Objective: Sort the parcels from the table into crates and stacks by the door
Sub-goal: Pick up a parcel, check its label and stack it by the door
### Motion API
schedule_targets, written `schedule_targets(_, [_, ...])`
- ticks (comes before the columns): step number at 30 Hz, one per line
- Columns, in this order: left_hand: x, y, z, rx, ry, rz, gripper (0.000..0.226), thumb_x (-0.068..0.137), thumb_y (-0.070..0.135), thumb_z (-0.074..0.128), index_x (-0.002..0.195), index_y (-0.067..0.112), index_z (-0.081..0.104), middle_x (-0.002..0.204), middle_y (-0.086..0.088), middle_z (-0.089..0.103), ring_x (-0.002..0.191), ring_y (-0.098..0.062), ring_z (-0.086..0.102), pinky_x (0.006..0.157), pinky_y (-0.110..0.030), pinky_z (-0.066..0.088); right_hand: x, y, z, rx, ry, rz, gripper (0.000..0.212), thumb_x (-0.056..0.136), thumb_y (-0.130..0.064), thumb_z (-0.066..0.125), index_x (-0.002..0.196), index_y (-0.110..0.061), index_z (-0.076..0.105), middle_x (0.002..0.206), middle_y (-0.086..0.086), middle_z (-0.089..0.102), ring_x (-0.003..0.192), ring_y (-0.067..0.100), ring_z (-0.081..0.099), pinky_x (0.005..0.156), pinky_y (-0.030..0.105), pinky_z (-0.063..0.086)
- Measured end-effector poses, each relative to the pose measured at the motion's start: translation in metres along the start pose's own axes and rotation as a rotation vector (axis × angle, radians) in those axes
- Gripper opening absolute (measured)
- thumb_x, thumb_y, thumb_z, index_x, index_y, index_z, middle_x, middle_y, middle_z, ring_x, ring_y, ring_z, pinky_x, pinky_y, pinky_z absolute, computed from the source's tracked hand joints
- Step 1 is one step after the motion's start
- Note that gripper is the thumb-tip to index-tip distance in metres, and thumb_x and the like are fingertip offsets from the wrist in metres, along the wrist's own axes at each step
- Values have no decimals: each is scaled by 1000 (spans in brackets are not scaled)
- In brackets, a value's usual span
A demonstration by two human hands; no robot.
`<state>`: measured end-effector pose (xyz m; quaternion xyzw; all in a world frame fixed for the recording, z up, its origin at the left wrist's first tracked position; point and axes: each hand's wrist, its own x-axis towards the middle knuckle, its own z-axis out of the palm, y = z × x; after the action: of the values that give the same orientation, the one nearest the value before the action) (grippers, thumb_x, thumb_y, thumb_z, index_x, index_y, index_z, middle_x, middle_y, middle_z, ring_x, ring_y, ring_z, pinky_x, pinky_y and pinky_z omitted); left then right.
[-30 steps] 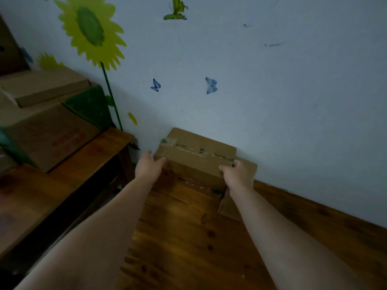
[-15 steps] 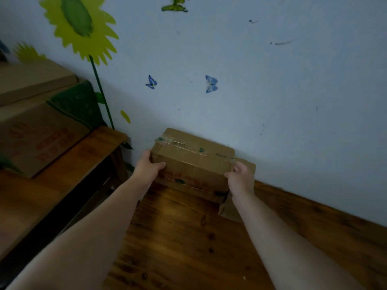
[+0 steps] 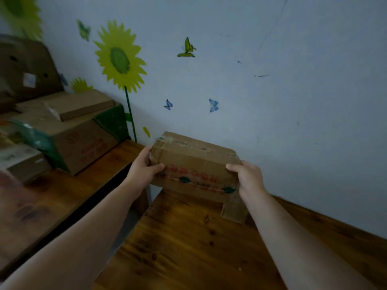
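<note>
A brown cardboard parcel (image 3: pixel 192 162) with red print and tape along its top is lifted above the wooden table (image 3: pixel 188 248), close to the pale wall. My left hand (image 3: pixel 142 170) grips its left end with the thumb on the front face. My right hand (image 3: pixel 249 178) grips its right end. A loose cardboard flap (image 3: pixel 234 208) hangs down from under the parcel's right end, reaching the tabletop.
To the left a second wooden table (image 3: pixel 52 197) carries several cardboard boxes, the largest (image 3: pixel 83 141) with green corners and red print and a flat box (image 3: pixel 81 103) on top. A dark gap separates the two tables. Sunflower and butterfly stickers mark the wall.
Both hands have raised the parcel off the table by the wall and brought it nearer to me. The view has swung left and up, showing more of the boxes.
</note>
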<state>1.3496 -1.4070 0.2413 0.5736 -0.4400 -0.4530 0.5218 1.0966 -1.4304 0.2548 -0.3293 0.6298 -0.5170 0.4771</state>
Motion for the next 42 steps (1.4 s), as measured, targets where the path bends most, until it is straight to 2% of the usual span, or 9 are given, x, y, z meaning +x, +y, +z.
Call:
schedule_targets(2, [-20, 3, -3, 6, -29, 2, 58, 88, 1, 59, 134, 30, 42, 121, -3, 59, 108, -21, 57, 70, -26, 50, -10, -4, -11, 25, -58, -8, 24, 73, -1, 71, 92, -15, 68, 106, 10, 68, 95, 27, 63, 79, 38, 52])
schedule_targets(4, [-38, 5, -5, -16, -40, 12, 61, 88, -1, 57, 136, 32, 41, 124, -4, 58, 111, -22, 56, 77, -32, 52, -21, -6, -19, 15, -78, -63, 37, 74, -3, 72, 108, -15, 65, 117, 6, 63, 104, 25, 58, 80, 37, 50])
schedule_targets(8, [-61, 15, 2, 21, -34, 47, 57, 90, 3, 57, 135, 35, 42, 128, 1, 52, 118, -24, 49, 84, -39, 52, -44, 2, -26, -85, -132, -116, 32, 72, -8, 76, 99, -24, 68, 145, 2, 42, 132, 27, 38, 109, 47, 33])
schedule_targets(15, [-93, 20, 2, -25, 34, 63, 56, 89, 5, 59, 132, 36, 42, 116, 3, 56, 105, -20, 56, 71, -31, 52, -57, -5, -66, 108, -174, -176, 70, 72, 6, 73, 133, -7, 40, 121, -1, 47, 113, 17, 48, 99, 38, 44])
schedule_targets(23, [-115, 35, 12, 34, 71, -17, 41, 88, 12, 62, 127, 17, 51, 121, -9, 59, 100, -24, 59, 78, -38, 50, -71, -15, -84, 99, -239, -128, 13, 80, -18, 72, 92, -15, 68, 70, -3, 73, 61, 8, 69, 46, 22, 51])
schedule_targets(30, [-120, 54, 15, 14, -99, 17, 78, 87, 17, 64, 146, 43, 19, 116, 15, 56, 97, -6, 58, 68, -23, 46, -76, -13, -94, 162, -337, -161, 44, 88, -21, 63, 130, -26, 51, 116, 1, 63, 100, 20, 62, 67, 36, 54])
schedule_targets(35, [-124, 56, 7, 91, -169, -4, 96, 82, -5, 54, 144, 53, 8, 129, 4, 46, 105, -21, 54, 80, -37, 49, -73, -26, -99, 37, -221, -186, 58, 85, -39, 64, 134, -16, 43, 121, 6, 58, 106, 22, 58, 93, 48, 49])
schedule_targets(39, [-129, 52, 1, 132, -259, -10, 100, 71, -10, 66, 146, 37, 19, 124, -1, 47, 107, -23, 54, 78, -33, 50, -71, -36, -105, -121, -164, -175, 45, 86, -48, 59, 114, -12, 60, 111, 9, 65, 103, 26, 61, 94, 47, 48])
schedule_targets(42, [-132, 51, 7, 133, -241, -5, 75, 64, 15, 76, 132, 21, 46, 116, -3, 61, 107, -22, 59, 84, -33, 49, -72, -41, -115, -103, -166, -36, 38, 85, -52, 59, 99, -17, 66, 97, 7, 68, 93, 26, 63, 82, 40, 51])
